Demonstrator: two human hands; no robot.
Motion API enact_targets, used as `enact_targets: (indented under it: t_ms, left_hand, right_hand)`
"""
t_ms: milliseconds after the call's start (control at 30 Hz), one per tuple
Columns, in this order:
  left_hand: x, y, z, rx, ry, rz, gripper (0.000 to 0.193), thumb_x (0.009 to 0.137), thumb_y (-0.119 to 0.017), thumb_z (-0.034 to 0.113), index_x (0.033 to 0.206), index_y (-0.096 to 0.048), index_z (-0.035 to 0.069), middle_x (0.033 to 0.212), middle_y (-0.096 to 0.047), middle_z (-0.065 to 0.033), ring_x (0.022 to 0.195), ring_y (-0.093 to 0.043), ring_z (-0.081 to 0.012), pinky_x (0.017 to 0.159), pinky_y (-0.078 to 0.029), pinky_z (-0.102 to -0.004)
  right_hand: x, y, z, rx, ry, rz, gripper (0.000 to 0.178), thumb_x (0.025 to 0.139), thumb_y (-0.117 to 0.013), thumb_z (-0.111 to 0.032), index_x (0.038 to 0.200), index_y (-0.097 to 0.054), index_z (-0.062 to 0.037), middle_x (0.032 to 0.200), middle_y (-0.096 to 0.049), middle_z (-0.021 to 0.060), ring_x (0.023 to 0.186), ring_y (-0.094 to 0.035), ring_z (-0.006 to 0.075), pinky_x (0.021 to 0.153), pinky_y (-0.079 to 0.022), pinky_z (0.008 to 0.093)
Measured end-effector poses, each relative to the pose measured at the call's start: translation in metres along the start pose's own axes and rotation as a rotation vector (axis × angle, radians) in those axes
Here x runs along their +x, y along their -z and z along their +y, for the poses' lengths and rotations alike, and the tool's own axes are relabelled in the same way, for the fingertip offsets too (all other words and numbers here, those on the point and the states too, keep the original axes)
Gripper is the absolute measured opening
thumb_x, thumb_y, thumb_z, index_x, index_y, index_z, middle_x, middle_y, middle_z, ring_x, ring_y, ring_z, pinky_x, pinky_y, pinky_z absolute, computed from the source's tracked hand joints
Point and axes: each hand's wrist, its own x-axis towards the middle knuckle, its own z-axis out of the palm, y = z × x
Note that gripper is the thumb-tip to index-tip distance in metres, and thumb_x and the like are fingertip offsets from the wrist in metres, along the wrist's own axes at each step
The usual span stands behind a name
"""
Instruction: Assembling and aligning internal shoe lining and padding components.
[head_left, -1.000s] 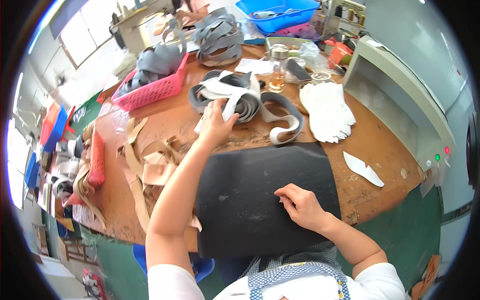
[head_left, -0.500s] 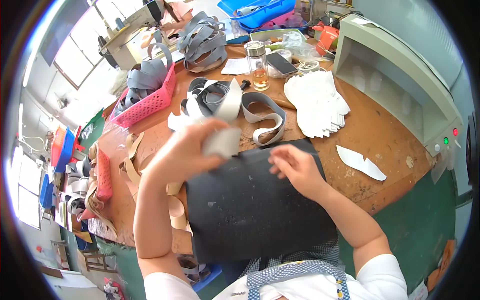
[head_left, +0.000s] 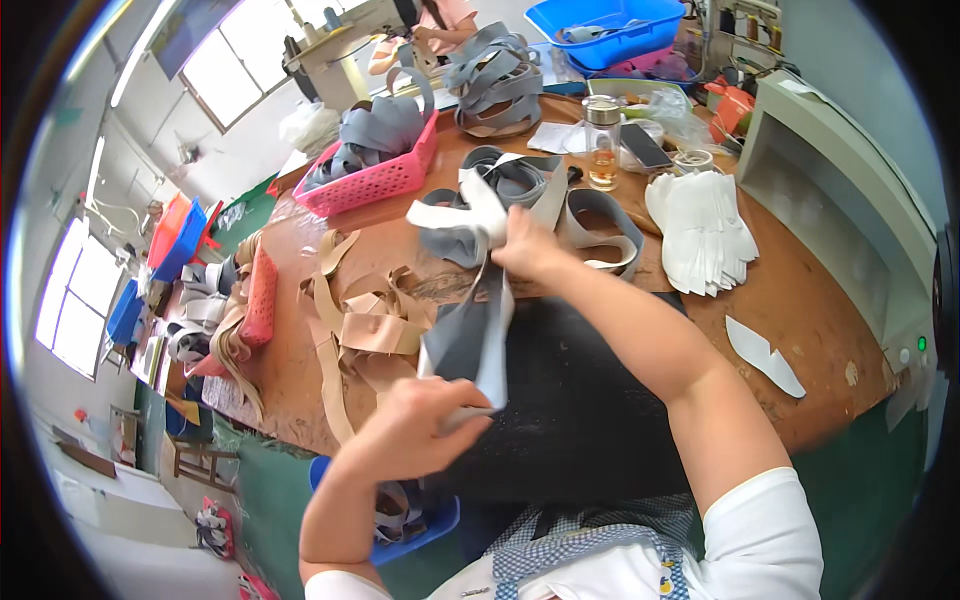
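Left hand [head_left: 420, 425] and right hand [head_left: 525, 243] clamp fingers on a probably light, limp strip [head_left: 466, 337], best held near and far.

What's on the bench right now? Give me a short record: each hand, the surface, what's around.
Left hand: closed on the near end of a grey-and-white strip
Right hand: closed on the same strip farther up; fingertips partly hidden
Surface: black mat on a wooden table
Left of mat: tan strips
Far left: pink basket holding grey strips
Right: fanned stack of white pieces; one loose white piece nearer
Far side: lidded glass bottle
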Motion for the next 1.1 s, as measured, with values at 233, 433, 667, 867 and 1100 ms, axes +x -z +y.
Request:
enact_targets:
  t_ms: [233, 433, 667, 867, 1100]
  left_hand:
    - [-0.029, 0.023, -0.005, -0.1, 0.008, 0.1, 0.012, 0.073, -0.073, 0.006, 0.083, -0.068, 0.0, 0.067, -0.065, -0.0073, 0.057, -0.062, -0.0154, 0.054, -0.046, -0.026]
    - [-0.053, 0.04, -0.011, -0.618, 0.126, 0.405, 0.017, 0.075, -0.071, 0.015, 0.079, -0.064, 0.0, 0.076, -0.065, -0.0026, 0.067, -0.059, -0.0083, 0.059, -0.044, -0.0212]
    - [-0.016, 0.019, -0.024, -1.166, 0.206, 0.274, 0.023, 0.091, -0.064, 0.021, 0.098, -0.059, 0.0, 0.081, -0.063, -0.0027, 0.064, -0.057, -0.0053, 0.058, -0.044, -0.0186]
    - [0.036, 0.006, -0.059, -1.33, 0.343, 0.308, 0.025, 0.096, -0.059, 0.027, 0.086, -0.058, 0.004, 0.06, -0.043, 0.0051, 0.053, -0.042, -0.0039, 0.065, -0.044, -0.0233]
    - [0.078, -0.009, -0.136, -1.37, 0.547, 0.06, 0.018, 0.094, -0.066, 0.019, 0.097, -0.063, 0.001, 0.066, -0.045, 0.0057, 0.053, -0.038, -0.0006, 0.057, -0.034, -0.0172]
  right_hand:
    - [0.035, 0.053, 0.01, 0.583, -0.129, -0.462, 0.055, 0.066, -0.088, -0.024, 0.111, -0.064, -0.0027, 0.094, -0.065, 0.0061, 0.078, -0.061, 0.016, 0.059, -0.053, 0.0302]
    - [0.012, 0.081, 0.078, 0.313, -0.265, -0.173, 0.071, 0.064, -0.09, -0.028, 0.121, -0.058, -0.0016, 0.11, -0.065, 0.0121, 0.101, -0.062, 0.025, 0.077, -0.056, 0.0388]
    - [-0.128, 0.078, -0.027, 0.858, 0.28, -0.465, 0.058, 0.097, -0.056, -0.047, 0.137, -0.051, -0.006, 0.134, -0.055, 0.0114, 0.126, -0.05, 0.0237, 0.107, -0.039, 0.0416]
    - [-0.207, 0.052, -0.006, 1.299, -0.011, -0.846, 0.053, 0.102, -0.048, -0.047, 0.124, -0.057, -0.0007, 0.113, -0.062, 0.0068, 0.111, -0.058, 0.0176, 0.104, -0.043, 0.0384]
    - [-0.234, 0.057, 0.019, 1.494, -0.14, -0.861, 0.028, 0.095, -0.061, -0.024, 0.113, -0.059, -0.0022, 0.101, -0.061, 0.0051, 0.099, -0.061, 0.0176, 0.099, -0.047, 0.0422]
